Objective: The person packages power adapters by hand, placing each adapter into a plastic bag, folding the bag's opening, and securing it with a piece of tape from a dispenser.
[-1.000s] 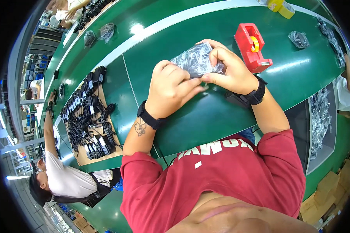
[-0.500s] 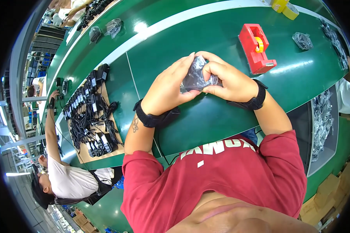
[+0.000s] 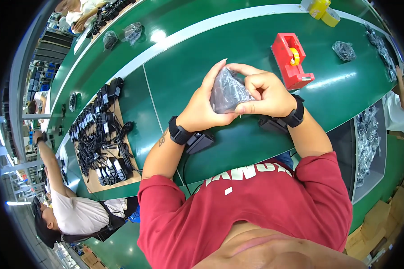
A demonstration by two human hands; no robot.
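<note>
While cupped around a clear bag [image 3: 229,92] of dark parts, left hand [image 3: 202,110] and right hand [image 3: 265,94] both gripping it; red tape dispenser [image 3: 292,60] just beyond right hand.

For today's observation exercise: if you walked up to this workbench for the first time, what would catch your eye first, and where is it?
First, the two hands meeting at the centre: the left hand and the right hand together clasp a small clear plastic bag with something dark inside, above the green table. Next, the bright red tape dispenser stands beyond the right hand. At far left, a cardboard sheet bears rows of black power adapters with tangled cords.
</note>
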